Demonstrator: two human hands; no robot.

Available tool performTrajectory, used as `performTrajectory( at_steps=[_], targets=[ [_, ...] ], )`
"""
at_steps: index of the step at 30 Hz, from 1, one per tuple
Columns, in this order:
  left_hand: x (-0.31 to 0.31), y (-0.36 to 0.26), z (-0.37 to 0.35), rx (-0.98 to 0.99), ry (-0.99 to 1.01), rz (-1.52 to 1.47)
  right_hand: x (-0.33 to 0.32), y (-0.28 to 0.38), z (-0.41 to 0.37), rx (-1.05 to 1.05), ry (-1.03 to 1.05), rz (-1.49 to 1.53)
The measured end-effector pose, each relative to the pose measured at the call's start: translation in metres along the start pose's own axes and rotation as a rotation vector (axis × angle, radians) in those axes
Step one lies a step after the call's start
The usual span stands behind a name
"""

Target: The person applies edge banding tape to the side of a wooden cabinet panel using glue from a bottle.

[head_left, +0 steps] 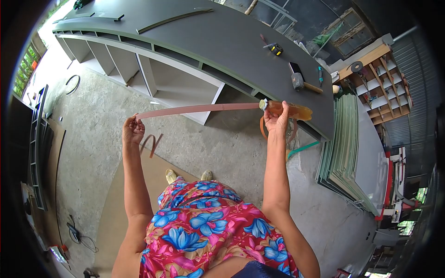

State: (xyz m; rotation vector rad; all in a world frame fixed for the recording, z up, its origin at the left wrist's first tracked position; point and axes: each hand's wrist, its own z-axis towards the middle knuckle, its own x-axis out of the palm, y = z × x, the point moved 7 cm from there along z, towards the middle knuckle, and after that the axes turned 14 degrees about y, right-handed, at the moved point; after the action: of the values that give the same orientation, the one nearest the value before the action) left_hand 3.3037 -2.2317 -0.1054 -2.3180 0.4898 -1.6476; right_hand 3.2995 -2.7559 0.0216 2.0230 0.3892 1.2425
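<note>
Two bare hands hold one pinkish strip [194, 109] between them in the head view. The left hand [133, 129] is narrowed to a pinch on the strip, with a loose length hanging below it. The right hand [277, 119] is closed around the neck end of a bottle [299, 111] of amber liquid, where the strip meets it; more strip loops beneath. The bottle appears over the near edge of the grey worktop [204, 41]; contact is unclear. On that surface lie a mallet [298, 82], a phone [296, 69] and a tape measure [276, 49].
</note>
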Motion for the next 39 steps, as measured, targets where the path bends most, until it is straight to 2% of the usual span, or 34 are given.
performTrajectory(
  at_steps=[8,13,17,19,21,26,33,39],
  targets=[
    [-0.017,-0.016,0.02,-0.001,-0.081,-0.03,0.007,-0.012,-0.002,0.06,0.065,0.002],
    [-0.022,0.0,0.027,-0.002,0.012,-0.206,0.012,-0.018,-0.003,0.047,0.071,0.013],
    [0.032,0.049,0.006,-0.074,0.195,-0.274,0.015,-0.025,-0.007,0.035,0.044,0.006],
    [0.057,0.088,0.004,-0.127,0.417,-0.201,0.02,-0.03,-0.011,0.04,0.067,-0.006],
    [0.092,0.126,-0.01,-0.166,0.413,-0.13,0.024,-0.037,-0.015,0.041,0.092,-0.019],
    [0.168,0.197,-0.039,-0.281,0.573,-0.112,0.032,-0.055,-0.027,0.063,0.074,-0.018],
    [0.187,0.195,-0.028,-0.171,0.533,0.03,0.029,-0.046,-0.03,0.055,0.086,0.011],
    [0.165,0.162,-0.022,-0.135,0.407,0.115,-0.001,-0.028,-0.009,0.021,0.064,0.047]
  ],
)
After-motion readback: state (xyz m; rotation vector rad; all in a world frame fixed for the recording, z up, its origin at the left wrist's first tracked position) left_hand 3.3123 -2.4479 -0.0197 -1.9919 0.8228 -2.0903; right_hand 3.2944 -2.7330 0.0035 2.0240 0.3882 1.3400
